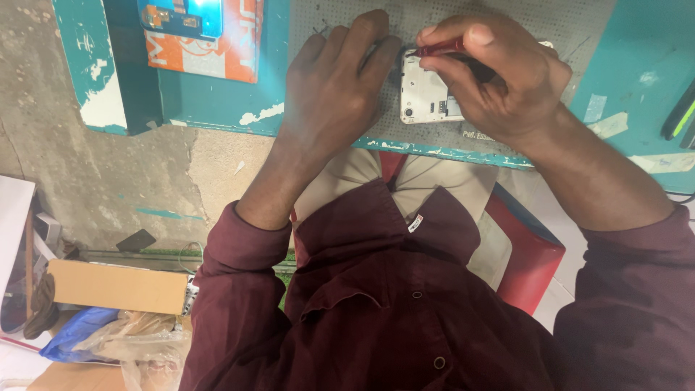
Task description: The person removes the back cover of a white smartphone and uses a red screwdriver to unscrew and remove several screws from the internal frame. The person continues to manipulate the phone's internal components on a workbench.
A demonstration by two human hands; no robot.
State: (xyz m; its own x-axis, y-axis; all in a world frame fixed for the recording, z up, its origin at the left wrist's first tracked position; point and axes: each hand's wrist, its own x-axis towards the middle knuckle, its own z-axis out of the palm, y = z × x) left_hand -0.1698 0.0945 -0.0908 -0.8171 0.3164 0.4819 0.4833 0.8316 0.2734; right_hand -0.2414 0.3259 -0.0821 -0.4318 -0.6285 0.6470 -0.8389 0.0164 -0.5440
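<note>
A white phone with its back cover off (422, 95) lies on a grey mat (579, 22) at the near edge of a teal workbench (637, 65). My left hand (334, 87) rests flat on the mat, its fingertips pressing against the phone's left edge. My right hand (492, 72) grips a red-handled screwdriver (443, 48) with its tip pointing down at the top left of the phone. The phone's right part is hidden under my right hand.
An orange box with a blue phone on it (203, 36) lies at the bench's far left. A dark tool with a green stripe (680, 112) sits at the right edge. Below on the floor are a cardboard box (119, 286) and plastic bags (123, 340). I sit on a red stool (528, 253).
</note>
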